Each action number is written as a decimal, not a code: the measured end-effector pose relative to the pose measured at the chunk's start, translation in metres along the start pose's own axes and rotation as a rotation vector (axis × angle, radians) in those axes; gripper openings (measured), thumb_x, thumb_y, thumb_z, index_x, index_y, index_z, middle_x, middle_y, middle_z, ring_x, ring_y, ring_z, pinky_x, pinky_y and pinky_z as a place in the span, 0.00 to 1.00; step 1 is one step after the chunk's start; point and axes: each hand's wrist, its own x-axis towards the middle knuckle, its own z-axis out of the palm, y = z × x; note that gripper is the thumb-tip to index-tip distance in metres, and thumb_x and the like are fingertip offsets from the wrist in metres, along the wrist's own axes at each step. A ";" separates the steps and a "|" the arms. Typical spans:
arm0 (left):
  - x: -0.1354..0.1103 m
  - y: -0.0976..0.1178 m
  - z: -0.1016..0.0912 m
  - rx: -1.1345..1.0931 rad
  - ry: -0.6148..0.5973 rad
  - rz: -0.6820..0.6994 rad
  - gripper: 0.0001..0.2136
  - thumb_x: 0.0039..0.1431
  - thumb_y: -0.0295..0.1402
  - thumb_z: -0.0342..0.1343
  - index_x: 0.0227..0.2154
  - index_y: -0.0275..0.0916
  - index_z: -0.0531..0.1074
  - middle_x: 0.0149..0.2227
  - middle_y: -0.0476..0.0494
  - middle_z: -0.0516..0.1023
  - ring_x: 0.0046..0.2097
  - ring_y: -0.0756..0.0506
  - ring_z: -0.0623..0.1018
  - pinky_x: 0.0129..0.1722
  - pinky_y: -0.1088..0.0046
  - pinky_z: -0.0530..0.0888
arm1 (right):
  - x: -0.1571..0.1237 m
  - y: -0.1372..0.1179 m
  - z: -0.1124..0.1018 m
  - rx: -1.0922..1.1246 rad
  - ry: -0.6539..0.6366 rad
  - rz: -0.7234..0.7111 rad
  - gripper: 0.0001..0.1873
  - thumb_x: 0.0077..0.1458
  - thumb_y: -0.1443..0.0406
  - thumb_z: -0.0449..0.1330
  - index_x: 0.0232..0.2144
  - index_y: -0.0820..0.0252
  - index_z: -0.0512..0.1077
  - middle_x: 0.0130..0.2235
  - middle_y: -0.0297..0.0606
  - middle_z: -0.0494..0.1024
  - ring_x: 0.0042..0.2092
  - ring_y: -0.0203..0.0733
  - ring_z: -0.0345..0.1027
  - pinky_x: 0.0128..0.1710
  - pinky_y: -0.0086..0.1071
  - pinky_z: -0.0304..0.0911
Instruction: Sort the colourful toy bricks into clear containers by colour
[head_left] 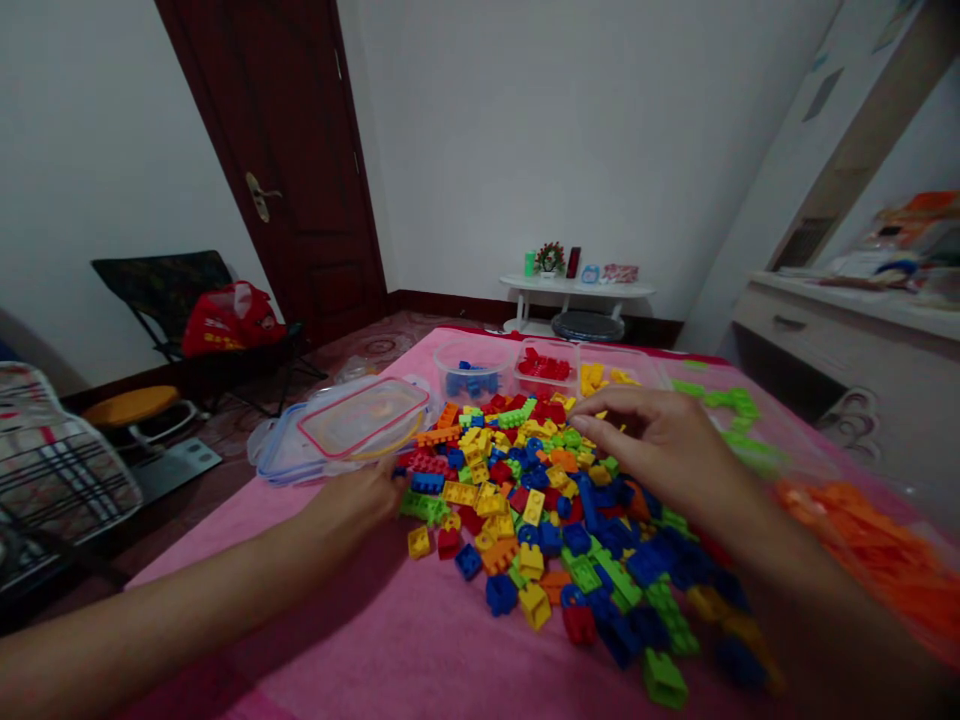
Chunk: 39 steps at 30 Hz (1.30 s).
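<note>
A heap of small plastic building bricks [540,500] in red, blue, yellow, green and orange lies on a pink cloth [420,640]. My left hand [360,495] reaches to the heap's left edge, fingers curled at a blue brick [427,482]; whether it grips one is hidden. My right hand [660,440] hovers over the heap's far right side, palm down, fingers bent and pointing left, nothing visibly held.
Beyond the heap stand clear tubs: one with blue bricks [471,378], one with red [546,368], one with yellow [607,378]. Stacked lids [352,425] lie at left. Green bricks [727,415] and orange bricks [877,540] sit at right. A folding chair [187,300] stands left.
</note>
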 end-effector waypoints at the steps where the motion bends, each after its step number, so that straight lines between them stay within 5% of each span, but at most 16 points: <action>1: 0.001 0.001 0.001 -0.004 -0.001 0.015 0.21 0.58 0.25 0.40 0.52 0.37 0.66 0.46 0.35 0.74 0.45 0.42 0.75 0.43 0.69 0.73 | 0.000 0.000 0.000 0.002 0.000 0.003 0.08 0.51 0.65 0.58 0.27 0.57 0.77 0.28 0.33 0.79 0.26 0.34 0.67 0.26 0.27 0.59; 8: 0.009 0.015 -0.005 0.173 -0.157 0.092 0.21 0.49 0.23 0.49 0.48 0.36 0.69 0.51 0.31 0.68 0.47 0.37 0.73 0.45 0.62 0.72 | 0.001 0.009 -0.007 -0.021 -0.043 0.030 0.09 0.51 0.63 0.57 0.28 0.57 0.77 0.29 0.34 0.79 0.27 0.35 0.68 0.27 0.28 0.59; 15: 0.011 0.021 -0.011 0.326 -0.216 0.011 0.17 0.52 0.22 0.45 0.43 0.37 0.72 0.44 0.31 0.71 0.37 0.39 0.76 0.33 0.64 0.72 | -0.017 0.038 -0.027 -0.180 -0.627 0.178 0.12 0.31 0.71 0.67 0.24 0.53 0.77 0.24 0.28 0.76 0.25 0.34 0.67 0.21 0.24 0.54; 19: 0.014 0.033 -0.036 0.256 -0.167 -0.015 0.15 0.53 0.27 0.47 0.43 0.37 0.71 0.39 0.35 0.73 0.33 0.43 0.75 0.32 0.68 0.71 | -0.023 0.034 -0.026 -0.378 -0.684 0.269 0.12 0.28 0.71 0.68 0.20 0.53 0.75 0.21 0.27 0.73 0.23 0.34 0.64 0.19 0.25 0.48; 22: 0.024 0.053 -0.054 -0.044 -0.101 0.084 0.13 0.51 0.33 0.52 0.41 0.40 0.72 0.38 0.41 0.74 0.36 0.44 0.74 0.35 0.70 0.70 | -0.022 0.028 -0.021 -0.450 -0.710 0.301 0.12 0.28 0.72 0.68 0.20 0.53 0.76 0.21 0.28 0.74 0.23 0.34 0.64 0.19 0.26 0.48; 24: 0.036 0.070 -0.057 -0.393 -0.197 0.071 0.14 0.52 0.36 0.51 0.41 0.40 0.72 0.33 0.44 0.74 0.32 0.47 0.73 0.30 0.73 0.69 | -0.022 0.026 -0.019 -0.438 -0.730 0.300 0.11 0.29 0.73 0.67 0.19 0.53 0.77 0.20 0.29 0.74 0.22 0.34 0.64 0.19 0.26 0.48; 27: 0.063 0.090 -0.048 -1.014 -0.358 -0.082 0.15 0.56 0.39 0.43 0.38 0.37 0.70 0.24 0.47 0.70 0.22 0.51 0.67 0.20 0.78 0.63 | -0.024 0.029 -0.020 -0.380 -0.749 0.266 0.10 0.32 0.74 0.63 0.17 0.54 0.77 0.19 0.29 0.74 0.21 0.33 0.64 0.19 0.25 0.47; 30: 0.097 0.096 -0.034 -1.330 -0.316 -0.098 0.16 0.57 0.41 0.42 0.31 0.35 0.69 0.23 0.46 0.67 0.23 0.52 0.66 0.18 0.79 0.58 | -0.023 0.032 -0.024 -0.327 -0.733 0.229 0.11 0.35 0.75 0.59 0.17 0.54 0.76 0.19 0.30 0.73 0.21 0.33 0.64 0.19 0.25 0.47; 34: 0.125 0.089 -0.023 -0.839 -0.230 0.039 0.20 0.49 0.52 0.53 0.28 0.36 0.72 0.24 0.49 0.68 0.26 0.51 0.66 0.22 0.78 0.58 | -0.018 0.035 -0.027 -0.321 -0.599 0.233 0.03 0.40 0.68 0.62 0.22 0.55 0.76 0.23 0.31 0.75 0.25 0.35 0.66 0.22 0.26 0.50; 39: 0.119 0.087 -0.014 -0.251 -0.145 0.225 0.29 0.33 0.54 0.63 0.38 0.41 0.74 0.36 0.44 0.75 0.37 0.44 0.73 0.31 0.74 0.64 | -0.014 0.036 -0.008 -0.350 -0.544 0.224 0.19 0.36 0.60 0.69 0.35 0.53 0.75 0.33 0.33 0.77 0.33 0.40 0.68 0.27 0.28 0.52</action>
